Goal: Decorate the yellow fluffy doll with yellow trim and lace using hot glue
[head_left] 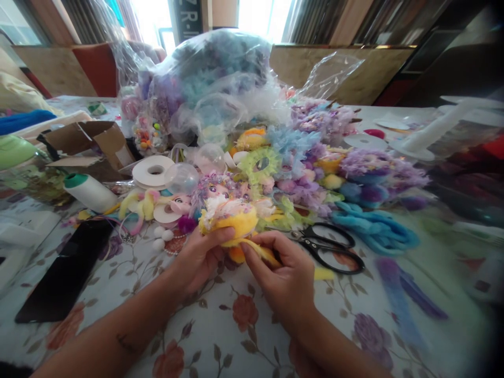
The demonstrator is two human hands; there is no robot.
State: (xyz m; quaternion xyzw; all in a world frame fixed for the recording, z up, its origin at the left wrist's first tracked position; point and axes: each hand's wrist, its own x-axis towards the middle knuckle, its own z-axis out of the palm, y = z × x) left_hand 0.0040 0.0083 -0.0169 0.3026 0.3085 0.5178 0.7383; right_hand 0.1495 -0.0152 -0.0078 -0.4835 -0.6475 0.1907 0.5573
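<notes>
Two-handed pinch hold on the yellow fuzzy piece (241, 220), above the near part of the floral tablecloth (208, 320).
The left hand (202, 257) steadies the piece between thumb and fingers; the right hand (285, 273), close beside it, pinches a yellow strip (266, 253), apparently so one part stays fixed while the other is worked. Black-handled scissors (342, 255) lie to the right, presumably for easy reach. Beyond, a white spool (142, 171) lies face up, likely to prevent rolling; farthest, a clear plastic bag (224, 58) holds fluffy pieces, probably keeping them together.

floral-covered table (212, 310); on it: black phone (66, 270), scissors (309, 243), thread cone (91, 195), blue fluffy bundle (376, 231)
</notes>
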